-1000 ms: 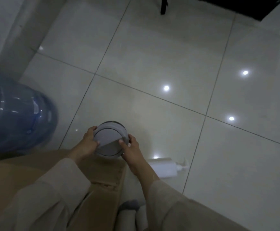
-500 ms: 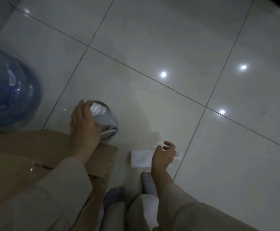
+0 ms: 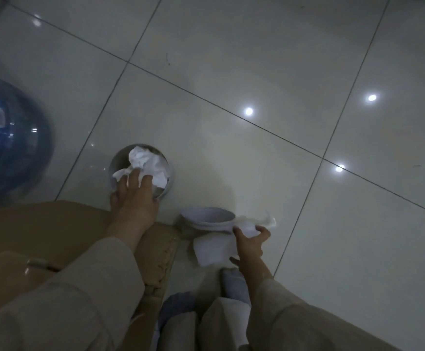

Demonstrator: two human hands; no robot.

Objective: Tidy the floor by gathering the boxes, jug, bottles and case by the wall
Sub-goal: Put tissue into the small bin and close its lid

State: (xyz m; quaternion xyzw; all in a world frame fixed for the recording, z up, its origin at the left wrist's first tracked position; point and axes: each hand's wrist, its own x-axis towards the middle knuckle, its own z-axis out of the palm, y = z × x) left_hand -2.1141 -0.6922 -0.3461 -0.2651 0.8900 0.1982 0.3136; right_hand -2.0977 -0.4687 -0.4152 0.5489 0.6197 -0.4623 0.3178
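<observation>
Since half a second ago the small round bin [image 3: 140,171] has come upright with its mouth open, crumpled paper [image 3: 147,164] showing inside, and a domed white lid [image 3: 207,219] now lies on the floor at lower centre. The right hand [image 3: 250,240] has gone from hovering over the white pump bottle [image 3: 214,250] to closing its fingers round the bottle's neck end, beside the lid. The left hand [image 3: 134,198] rests on the bin's near rim, fingers spread and touching the paper; whether it grips is unclear.

The bottle lies on its side at lower centre. It looks like light, stiff plastic with a smooth, likely slippery body, so the narrow neck is the surer hold. The bin seems light too and would tip easily.

Left of the hands a cardboard box [image 3: 54,236] fills the lower left, its torn edge close to the bottle. A large blue water jug [image 3: 9,138] sits at the left edge. The tiled floor [image 3: 282,72] towards the upper right lies open for moving.
</observation>
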